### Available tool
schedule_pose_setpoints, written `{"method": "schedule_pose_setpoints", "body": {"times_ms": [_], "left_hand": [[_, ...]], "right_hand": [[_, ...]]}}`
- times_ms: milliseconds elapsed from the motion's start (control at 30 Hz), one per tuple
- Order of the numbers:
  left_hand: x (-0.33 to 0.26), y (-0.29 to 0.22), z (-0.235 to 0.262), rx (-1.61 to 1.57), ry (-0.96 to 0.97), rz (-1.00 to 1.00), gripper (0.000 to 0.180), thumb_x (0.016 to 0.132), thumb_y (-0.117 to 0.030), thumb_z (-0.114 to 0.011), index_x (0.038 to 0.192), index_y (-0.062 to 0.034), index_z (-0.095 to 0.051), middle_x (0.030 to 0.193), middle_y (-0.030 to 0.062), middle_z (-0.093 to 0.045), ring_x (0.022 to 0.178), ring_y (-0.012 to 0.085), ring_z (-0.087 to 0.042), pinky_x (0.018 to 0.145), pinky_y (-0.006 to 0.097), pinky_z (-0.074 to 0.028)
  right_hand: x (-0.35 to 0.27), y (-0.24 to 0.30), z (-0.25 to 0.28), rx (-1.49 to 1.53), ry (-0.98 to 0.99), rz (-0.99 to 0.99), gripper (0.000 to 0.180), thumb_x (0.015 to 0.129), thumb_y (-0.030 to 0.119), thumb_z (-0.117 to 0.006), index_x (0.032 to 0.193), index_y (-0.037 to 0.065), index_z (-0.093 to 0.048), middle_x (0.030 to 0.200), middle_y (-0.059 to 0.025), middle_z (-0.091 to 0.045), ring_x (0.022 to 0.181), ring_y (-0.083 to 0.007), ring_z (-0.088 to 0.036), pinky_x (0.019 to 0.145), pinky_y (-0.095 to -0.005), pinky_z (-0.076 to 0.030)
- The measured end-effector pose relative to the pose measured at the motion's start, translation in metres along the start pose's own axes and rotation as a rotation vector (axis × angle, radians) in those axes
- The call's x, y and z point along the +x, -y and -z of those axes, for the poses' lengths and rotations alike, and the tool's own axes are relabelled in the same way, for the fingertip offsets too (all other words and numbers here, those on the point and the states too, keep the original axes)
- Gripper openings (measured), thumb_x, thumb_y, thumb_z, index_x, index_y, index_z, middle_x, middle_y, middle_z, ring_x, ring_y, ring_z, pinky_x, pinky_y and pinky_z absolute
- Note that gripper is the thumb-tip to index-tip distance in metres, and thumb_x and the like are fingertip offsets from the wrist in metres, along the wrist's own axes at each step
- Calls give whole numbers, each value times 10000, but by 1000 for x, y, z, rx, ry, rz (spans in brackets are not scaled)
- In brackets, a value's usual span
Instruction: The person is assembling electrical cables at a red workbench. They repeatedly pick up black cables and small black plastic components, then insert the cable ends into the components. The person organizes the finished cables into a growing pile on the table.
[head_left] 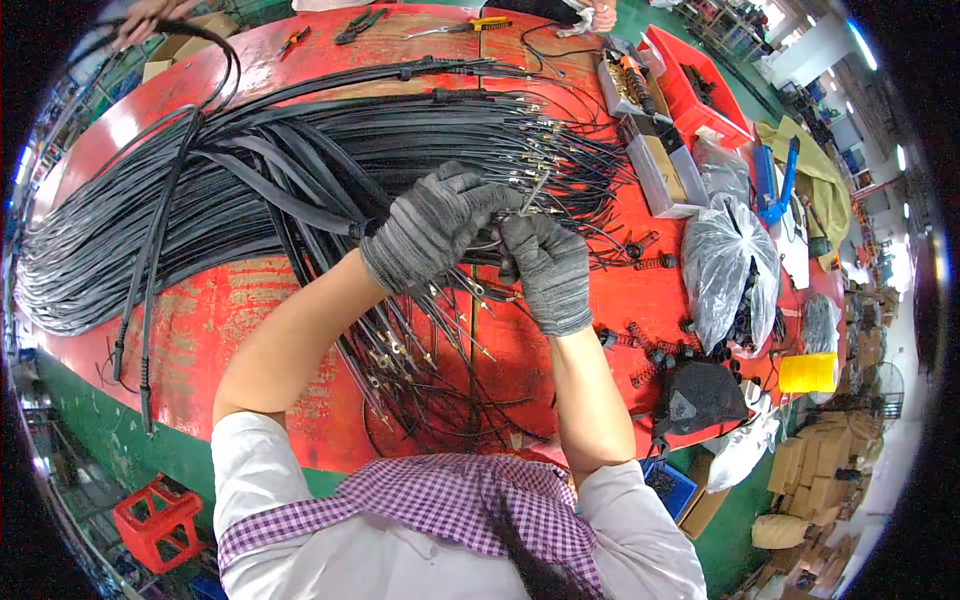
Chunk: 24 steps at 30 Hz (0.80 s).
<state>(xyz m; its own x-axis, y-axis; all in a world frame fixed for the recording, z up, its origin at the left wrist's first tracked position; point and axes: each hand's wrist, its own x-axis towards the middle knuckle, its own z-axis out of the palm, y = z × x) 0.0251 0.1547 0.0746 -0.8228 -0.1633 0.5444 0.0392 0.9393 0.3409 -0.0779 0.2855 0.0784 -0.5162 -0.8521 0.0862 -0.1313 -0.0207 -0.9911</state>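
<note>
Cable (535, 190) end with a metal tip sits at frame centre, pinched between my gloved left hand (435, 225) and right hand (548, 270), both clenched on it. Below lies a worn red table (230, 310) heaped with black cable bundles (200, 200); green floor (110, 430), cardboard boxes (815, 470) at lower right.

A worn red table (230, 310) carries black cables (250, 170), pliers (360, 22), plastic bags (725, 265) and a red tray (700, 85).

Bright, even light — glare perhaps from windows blows out the upper right; fisheye bending and black corners — centre sharp, shadows soft.
</note>
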Motion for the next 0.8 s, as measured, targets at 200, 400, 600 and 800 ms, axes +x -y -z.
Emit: {"method": "schedule_pose_setpoints", "body": {"times_ms": [200, 400, 600, 800], "left_hand": [[10, 7, 12, 152, 11, -270, 336, 688, -152, -540, 1022, -129, -571, 831, 39, -544, 781, 242, -506, 717, 347, -428], [4, 4, 10, 141, -19, -273, 346, 677, -149, -535, 1019, -113, -571, 825, 41, -539, 779, 233, -508, 700, 341, -431], [7, 11, 13, 182, -27, -388, 347, 676, -154, -540, 1017, -99, -570, 811, 40, -530, 757, 226, -512, 686, 341, -431], [1, 8, 4, 77, -3, -298, 336, 726, -162, -556, 1050, -71, -547, 844, 72, -539, 796, 249, -523, 710, 352, -443]], "right_hand": [[-4, -10, 4, -163, -7, 104, 307, 851, 311, -563, 686, 52, -561, 503, 16, -484, 422, -63, -452, 400, -215, -353], [-9, -17, -5, -99, -93, 124, 224, 819, 232, -582, 719, 32, -593, 565, -75, -527, 477, -178, -493, 450, -299, -378], [-8, -15, -2, -203, -73, 200, 221, 845, 234, -573, 782, 24, -604, 540, 10, -504, 457, -66, -460, 409, -227, -374], [-14, -11, -9, 11, -193, 91, 110, 717, 139, -668, 743, 40, -629, 597, -41, -551, 538, -142, -522, 502, -290, -411]]}}
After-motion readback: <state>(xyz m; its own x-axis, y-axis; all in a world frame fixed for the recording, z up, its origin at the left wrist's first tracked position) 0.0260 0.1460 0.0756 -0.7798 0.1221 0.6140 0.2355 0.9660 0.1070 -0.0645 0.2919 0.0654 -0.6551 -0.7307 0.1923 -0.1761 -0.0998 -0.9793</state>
